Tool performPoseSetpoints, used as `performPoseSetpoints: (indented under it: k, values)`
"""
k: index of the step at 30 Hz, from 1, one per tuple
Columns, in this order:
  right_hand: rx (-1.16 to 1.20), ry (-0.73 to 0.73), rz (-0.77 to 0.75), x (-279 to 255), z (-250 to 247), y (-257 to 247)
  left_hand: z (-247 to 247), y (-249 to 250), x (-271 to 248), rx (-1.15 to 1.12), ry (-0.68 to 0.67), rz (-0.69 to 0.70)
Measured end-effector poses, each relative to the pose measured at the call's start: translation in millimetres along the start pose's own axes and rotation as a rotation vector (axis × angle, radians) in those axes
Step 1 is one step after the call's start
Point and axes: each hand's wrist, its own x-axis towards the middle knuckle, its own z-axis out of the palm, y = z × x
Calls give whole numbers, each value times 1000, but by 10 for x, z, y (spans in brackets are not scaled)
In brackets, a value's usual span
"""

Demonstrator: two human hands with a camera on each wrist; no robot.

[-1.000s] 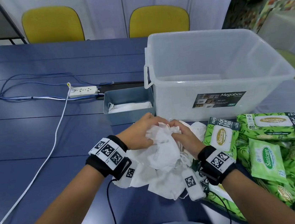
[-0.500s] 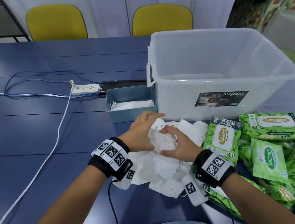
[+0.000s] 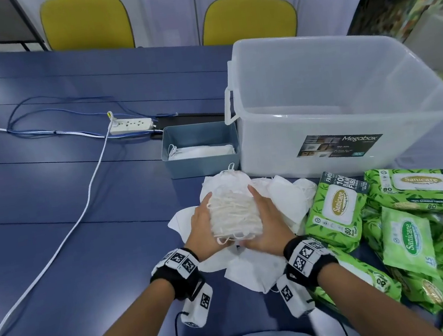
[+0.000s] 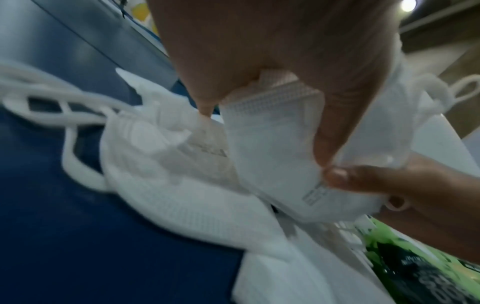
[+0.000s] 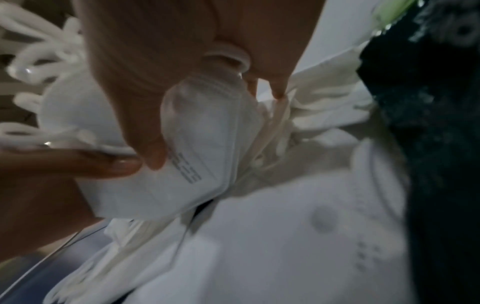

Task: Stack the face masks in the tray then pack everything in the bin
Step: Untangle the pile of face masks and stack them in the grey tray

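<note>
Mask bundle (image 3: 234,216) | left hand (image 3: 203,226), right hand (image 3: 267,225) both clasp it | advice: square edges, lower flat into tray (image 3: 203,167)

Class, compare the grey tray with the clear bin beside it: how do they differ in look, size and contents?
The grey tray is opaque; the clear bin is see-through and carries a Megabox label. The tray is far smaller and lower than the bin. The tray already holds white face masks; no items show inside the bin. Both are open-topped, rectangular and stand side by side on the blue table.
</note>
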Motion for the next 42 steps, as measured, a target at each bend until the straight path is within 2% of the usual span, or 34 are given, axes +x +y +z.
performPoseSetpoints:
  k: [3, 6, 8, 11, 14, 16, 18, 22, 25, 28, 30, 32, 34, 37, 42]
  values:
    - [-29, 9, 53, 81, -26, 39, 9, 170, -165, -11, 43, 28]
    - [-212, -33, -33, 141, -97, -45, -24, 159, -157, 132, -34, 65]
    - [-246, -47, -102, 138, -96, -159, -39, 150, -140, 181, -65, 76]
    - [-279, -54, -72, 145, -62, -240, -29, 231, -129, 223, -5, 188]
    - [-493, -63, -83, 163, -79, -248, -16, 248, -94, 282, -4, 281]
    - [-568, -2, -195, 168, -23, -255, 5, 192, -50, 432, -78, 287]
    - [-534, 53, -250, 162, 33, -292, 48, 88, 16, 533, -143, 280]
    - [-549, -52, -198, 227, 7, -338, 58, 17, 64, 536, -160, 263]
    - [-362, -85, -70, 280, -110, -315, -57, 101, 38, 260, -42, 147]
    - [-33, 79, 128, 246, -407, -289, -236, 73, 101, 98, 98, -47]
    - [108, 245, 153, 191, -653, -282, -337, 15, 141, 194, 132, -211]
    - [195, 360, 195, 127, -878, -265, -418, -51, 130, 378, 42, -355]
    - [347, 450, 255, 59, -1057, -158, -458, -118, 99, 498, -85, -421]
    - [445, 534, 338, -81, -1165, 40, -431, -144, 3, 571, -176, -405]
    - [530, 593, 394, -289, -1128, 160, -40, -54, -245, 646, -238, -134]
